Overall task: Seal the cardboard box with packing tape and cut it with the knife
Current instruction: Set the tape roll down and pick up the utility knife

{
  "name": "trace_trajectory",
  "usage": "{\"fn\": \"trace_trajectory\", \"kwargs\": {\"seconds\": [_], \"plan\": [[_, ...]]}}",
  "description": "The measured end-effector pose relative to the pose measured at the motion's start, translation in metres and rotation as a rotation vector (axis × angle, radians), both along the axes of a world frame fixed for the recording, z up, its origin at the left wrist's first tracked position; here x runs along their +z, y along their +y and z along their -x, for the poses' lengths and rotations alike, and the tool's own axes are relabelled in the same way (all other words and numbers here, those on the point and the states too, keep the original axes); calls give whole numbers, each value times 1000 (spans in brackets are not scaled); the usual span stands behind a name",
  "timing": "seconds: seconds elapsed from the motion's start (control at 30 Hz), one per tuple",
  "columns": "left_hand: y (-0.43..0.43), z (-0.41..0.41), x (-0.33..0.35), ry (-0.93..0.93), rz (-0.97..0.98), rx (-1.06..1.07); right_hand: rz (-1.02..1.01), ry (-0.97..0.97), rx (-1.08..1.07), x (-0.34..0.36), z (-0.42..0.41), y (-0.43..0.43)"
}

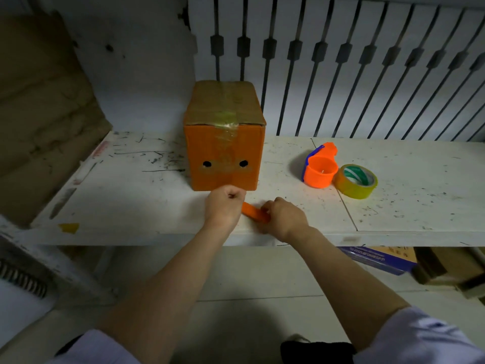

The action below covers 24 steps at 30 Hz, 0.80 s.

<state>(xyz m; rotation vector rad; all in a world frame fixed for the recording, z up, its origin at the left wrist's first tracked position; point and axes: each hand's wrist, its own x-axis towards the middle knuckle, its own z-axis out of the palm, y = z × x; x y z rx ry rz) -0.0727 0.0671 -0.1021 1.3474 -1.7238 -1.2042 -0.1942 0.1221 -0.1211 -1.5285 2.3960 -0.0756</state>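
Note:
An orange cardboard box (225,156) stands on the white table (131,195), its brown top flaps closed with a strip of clear tape running over the front edge. Just in front of it lies an orange knife (253,212). My right hand (284,218) grips the knife's right end. My left hand (224,206) is curled into a fist at the knife's left end; whether it touches the knife is hidden. A roll of yellowish packing tape (357,182) lies to the right, beside an orange and blue tape dispenser (320,169).
A large flattened cardboard sheet (39,106) leans at the left. A white wall with dark vertical bars (367,69) rises behind the table. Under the table's right side sit a blue-edged box (380,258) and brown cartons. A yellow tape scrap (68,227) sticks at the front left edge.

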Motion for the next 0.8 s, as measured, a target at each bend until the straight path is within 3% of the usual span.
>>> {"fn": "trace_trajectory", "kwargs": {"seconds": [0.13, 0.23, 0.3, 0.43, 0.8], "plan": [[8, -20, 4, 42, -30, 31, 18, -178, -70, 14, -10, 12], [18, -32, 8, 52, -24, 33, 62, -601, -223, 26, -24, 25], [25, -40, 11, 51, -28, 32, 109, -750, -288, 33, -32, 33], [37, -52, 15, 55, -39, 42, 242, -675, -352, 39, -45, 44], [58, -60, 30, 84, -75, 34, 354, -498, -446, 54, -58, 60]]}}
